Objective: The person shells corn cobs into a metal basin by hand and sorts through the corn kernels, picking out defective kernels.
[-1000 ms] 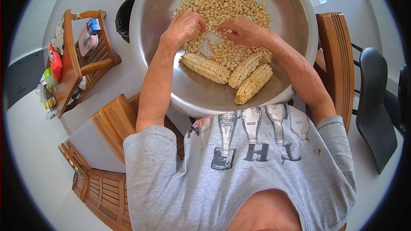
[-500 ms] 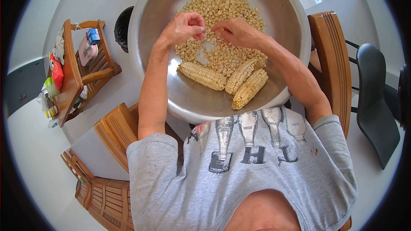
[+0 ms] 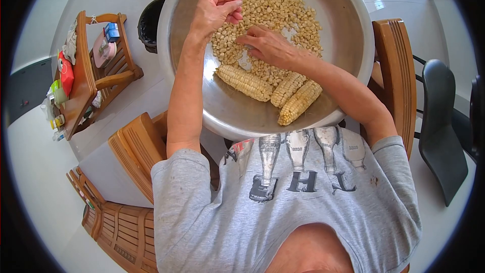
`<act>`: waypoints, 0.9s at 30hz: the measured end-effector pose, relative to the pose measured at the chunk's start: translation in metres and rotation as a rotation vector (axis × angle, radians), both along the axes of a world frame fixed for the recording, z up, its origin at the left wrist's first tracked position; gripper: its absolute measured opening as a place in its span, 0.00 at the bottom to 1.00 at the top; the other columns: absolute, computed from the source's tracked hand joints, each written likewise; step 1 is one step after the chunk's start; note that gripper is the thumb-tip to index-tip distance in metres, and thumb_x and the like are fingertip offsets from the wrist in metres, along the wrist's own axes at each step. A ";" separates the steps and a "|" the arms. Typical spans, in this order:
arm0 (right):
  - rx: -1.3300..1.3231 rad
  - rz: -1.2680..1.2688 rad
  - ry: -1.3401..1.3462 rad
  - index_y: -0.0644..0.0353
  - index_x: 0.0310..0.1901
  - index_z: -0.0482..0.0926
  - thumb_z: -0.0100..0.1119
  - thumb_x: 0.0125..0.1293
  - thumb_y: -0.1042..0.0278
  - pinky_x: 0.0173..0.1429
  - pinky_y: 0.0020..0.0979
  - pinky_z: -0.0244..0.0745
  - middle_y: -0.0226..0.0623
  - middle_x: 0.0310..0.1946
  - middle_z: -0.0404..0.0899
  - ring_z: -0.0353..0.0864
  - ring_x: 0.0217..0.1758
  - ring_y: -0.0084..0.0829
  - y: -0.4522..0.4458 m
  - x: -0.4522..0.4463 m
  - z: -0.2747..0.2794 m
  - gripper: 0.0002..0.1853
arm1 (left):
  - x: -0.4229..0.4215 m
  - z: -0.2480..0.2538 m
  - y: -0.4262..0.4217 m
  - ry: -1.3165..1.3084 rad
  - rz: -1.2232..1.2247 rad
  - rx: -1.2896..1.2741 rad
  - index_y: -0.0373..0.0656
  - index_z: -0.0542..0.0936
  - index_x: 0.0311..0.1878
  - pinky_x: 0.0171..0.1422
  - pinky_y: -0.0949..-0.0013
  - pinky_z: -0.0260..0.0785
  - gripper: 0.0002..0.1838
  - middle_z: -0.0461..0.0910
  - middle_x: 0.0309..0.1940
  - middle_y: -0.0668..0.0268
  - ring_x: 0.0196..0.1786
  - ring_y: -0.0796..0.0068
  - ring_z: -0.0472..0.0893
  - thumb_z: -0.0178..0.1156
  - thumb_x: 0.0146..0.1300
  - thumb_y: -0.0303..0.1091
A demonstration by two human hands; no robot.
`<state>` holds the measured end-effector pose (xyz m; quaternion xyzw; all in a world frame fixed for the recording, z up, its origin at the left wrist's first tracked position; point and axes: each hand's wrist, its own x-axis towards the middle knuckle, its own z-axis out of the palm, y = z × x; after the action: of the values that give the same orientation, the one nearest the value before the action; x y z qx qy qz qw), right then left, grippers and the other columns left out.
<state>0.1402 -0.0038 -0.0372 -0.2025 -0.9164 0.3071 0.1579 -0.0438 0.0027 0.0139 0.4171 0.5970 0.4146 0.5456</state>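
Observation:
Loose corn kernels (image 3: 283, 7) lie spread across a wide metal basin (image 3: 348, 71). My left hand (image 3: 214, 14) is raised above the kernels' left edge, thumb and fingers pinched together; whatever may be between them is too small to make out. Lower and to the right, my right hand (image 3: 268, 45) reaches down to the kernels with its fingers drawn together, the tips partly hidden. Nearer my body lie three corn cobs with kernels on them: a left cob (image 3: 243, 82), a middle cob (image 3: 288, 89) and a right cob (image 3: 300, 103).
A black bin (image 3: 149, 25) stands left of the basin. Farther left, a wooden chair (image 3: 101, 78) carries a blue box (image 3: 111, 32) and other items. Wooden chair backs flank me, one on the right (image 3: 395, 81). A dark grey chair (image 3: 442, 126) stands at far right.
My left hand has risen up and away from my right hand. The right hand has lowered toward the kernels. The whole view has shifted slightly.

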 end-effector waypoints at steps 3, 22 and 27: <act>0.021 -0.007 -0.062 0.57 0.38 0.79 0.58 0.55 0.69 0.47 0.36 0.72 0.38 0.37 0.73 0.72 0.46 0.37 0.000 -0.002 -0.004 0.09 | 0.002 -0.001 0.000 0.016 -0.004 0.027 0.33 0.78 0.40 0.29 0.78 0.74 0.09 0.79 0.27 0.64 0.26 0.79 0.79 0.60 0.58 0.29; -1.393 -0.191 0.363 0.62 0.45 0.74 0.52 0.66 0.67 0.40 0.17 0.73 0.30 0.35 0.78 0.74 0.33 0.15 0.041 0.018 0.010 0.10 | -0.002 -0.002 -0.002 0.138 -0.142 -0.113 0.31 0.77 0.41 0.31 0.78 0.73 0.09 0.78 0.27 0.64 0.27 0.80 0.78 0.54 0.60 0.25; -1.410 -0.182 0.400 0.61 0.44 0.74 0.53 0.65 0.67 0.41 0.17 0.73 0.30 0.35 0.77 0.74 0.33 0.16 0.041 0.016 0.012 0.09 | 0.001 0.005 -0.004 0.016 -0.216 -0.160 0.32 0.78 0.41 0.32 0.78 0.74 0.10 0.78 0.27 0.65 0.27 0.80 0.78 0.57 0.58 0.26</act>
<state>0.1557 0.0369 -0.0248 -0.2711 -0.4349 0.8398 0.1791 -0.0431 -0.0015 0.0188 0.4376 0.5841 0.3011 0.6137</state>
